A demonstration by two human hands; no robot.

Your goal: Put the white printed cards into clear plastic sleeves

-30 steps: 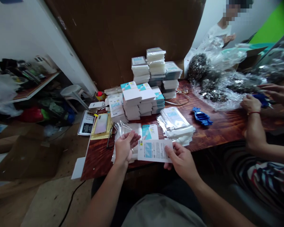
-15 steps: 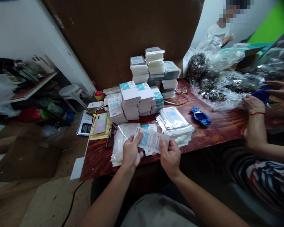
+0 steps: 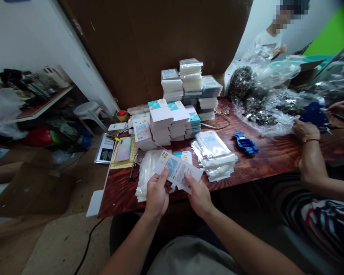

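A white and blue printed card (image 3: 176,172) is held between my two hands, tilted down to the right. My left hand (image 3: 157,193) pinches its lower left part, thumb on top. My right hand (image 3: 200,194) grips its lower right part, also thumb on top. Clear plastic sleeves (image 3: 145,172) lie beside my left hand. Another blue and white card (image 3: 186,156) shows partly behind the held one. To the right is a pile of filled sleeves (image 3: 215,154). Stacks of cards (image 3: 160,118) stand farther back.
On the wooden table (image 3: 117,198) are a phone (image 3: 123,149), a scale (image 3: 104,149), a blue plastic part (image 3: 245,142) and bags of metal pieces (image 3: 260,110). At right a co-worker's hand (image 3: 306,130) holds a blue piece (image 3: 313,115). Another person stands behind.
The card has tilted more steeply, and its left end now reaches past my left thumb. Both hands sit slightly lower. The co-worker's blue piece shows more fully, with their right hand apart from it.
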